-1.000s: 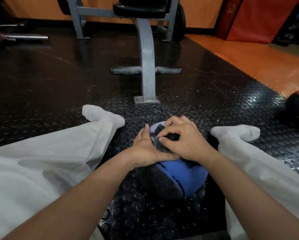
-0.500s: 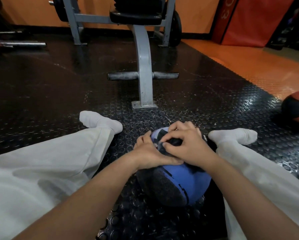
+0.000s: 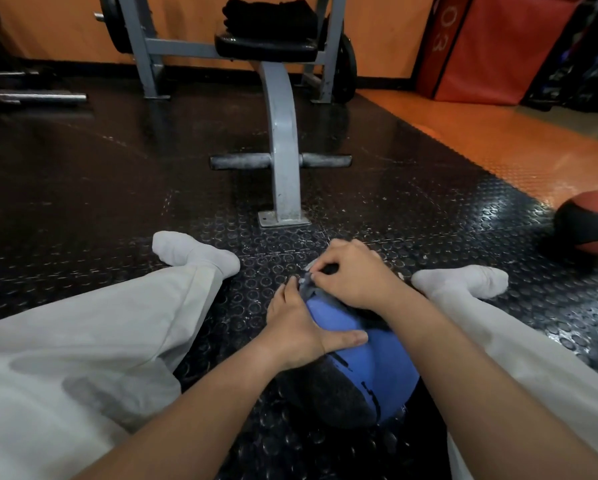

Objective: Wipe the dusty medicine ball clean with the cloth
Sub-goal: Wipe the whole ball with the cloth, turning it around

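Blue and black medicine ball (image 3: 370, 368) on the floor between the outstretched legs, low in the middle of the view, dark textured panel toward the camera. On its far upper side, a small grey cloth (image 3: 308, 282), bunched and pinched in the curled fingers of the right hand (image 3: 353, 271), pressed to the ball. Left hand (image 3: 294, 327) spread on the ball's left flank, fingers straight along the side, thumb laid across the blue panel, gripping nothing. To either side, pale trousers (image 3: 82, 341) and white socks (image 3: 193, 251). Underneath, black rubber matting (image 3: 117, 188) with raised round studs, glossy under the light. Just beyond the feet, the grey steel post of a weight bench (image 3: 283, 133), ending in a foot plate, with a low crossbar, a black padded seat (image 3: 266, 46) above and folded dark fabric (image 3: 269, 15) on it. Far left, a steel bar (image 3: 41, 97) low over the mat. To the right, orange flooring (image 3: 498, 147) alongside the matting, a red and black ball (image 3: 592, 223) near the seam, a red pad (image 3: 491, 46) by the orange wall (image 3: 48, 26).
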`<state>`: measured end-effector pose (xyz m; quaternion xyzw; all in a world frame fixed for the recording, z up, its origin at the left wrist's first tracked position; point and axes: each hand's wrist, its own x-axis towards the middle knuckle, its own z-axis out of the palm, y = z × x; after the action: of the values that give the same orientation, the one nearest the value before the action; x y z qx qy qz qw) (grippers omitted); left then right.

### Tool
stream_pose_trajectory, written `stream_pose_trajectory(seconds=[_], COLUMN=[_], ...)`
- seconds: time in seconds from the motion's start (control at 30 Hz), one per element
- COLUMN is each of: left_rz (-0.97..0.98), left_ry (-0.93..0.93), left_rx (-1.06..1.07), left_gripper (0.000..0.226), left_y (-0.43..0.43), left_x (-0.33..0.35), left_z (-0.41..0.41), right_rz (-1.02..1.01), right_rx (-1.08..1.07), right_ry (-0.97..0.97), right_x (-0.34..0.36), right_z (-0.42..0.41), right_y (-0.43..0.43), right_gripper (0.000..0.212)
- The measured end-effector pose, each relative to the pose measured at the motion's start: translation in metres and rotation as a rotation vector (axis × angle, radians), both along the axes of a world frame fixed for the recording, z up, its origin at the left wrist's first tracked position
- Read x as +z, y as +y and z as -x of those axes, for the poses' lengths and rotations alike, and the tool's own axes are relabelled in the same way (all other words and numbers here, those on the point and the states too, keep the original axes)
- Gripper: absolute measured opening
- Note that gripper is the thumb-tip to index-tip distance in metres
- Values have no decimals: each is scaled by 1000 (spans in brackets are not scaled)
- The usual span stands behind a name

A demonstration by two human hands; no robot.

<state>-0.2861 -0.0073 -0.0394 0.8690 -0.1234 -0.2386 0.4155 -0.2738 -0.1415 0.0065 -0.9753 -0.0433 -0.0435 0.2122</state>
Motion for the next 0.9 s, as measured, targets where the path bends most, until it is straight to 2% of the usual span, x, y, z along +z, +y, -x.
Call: stream_pose_trajectory(seconds=[0.07, 0.2, 0.37, 0.5, 0.6, 0.77, 0.9], left_rz=[32, 104, 83, 79, 114, 100, 65], left_ry=[13, 55, -31, -127, -103, -45, -100], left_rx=[12, 65, 49, 76, 77, 51, 23], left_gripper=[144, 143, 141, 144, 139, 158, 149], left_y=[5, 9, -1, -9, -7, 2, -1], left_x=[-1, -4, -8, -17, -30, -15, -17], left_z=[1, -3, -2, 0, -10, -14, -10], right_rz=[83, 38, 61, 126, 178, 145, 78], right_rx=[58, 122, 63, 53, 71, 146, 133], right_ry=[50, 21, -29, 102, 141, 92, 49], right_x=[8, 16, 10, 8, 8, 16, 14], right_z=[1, 30, 33, -3, -14, 20, 34], right_y=[6, -11, -12, 14, 23, 5, -4], right_gripper=[15, 9, 9, 16, 22, 14, 12])
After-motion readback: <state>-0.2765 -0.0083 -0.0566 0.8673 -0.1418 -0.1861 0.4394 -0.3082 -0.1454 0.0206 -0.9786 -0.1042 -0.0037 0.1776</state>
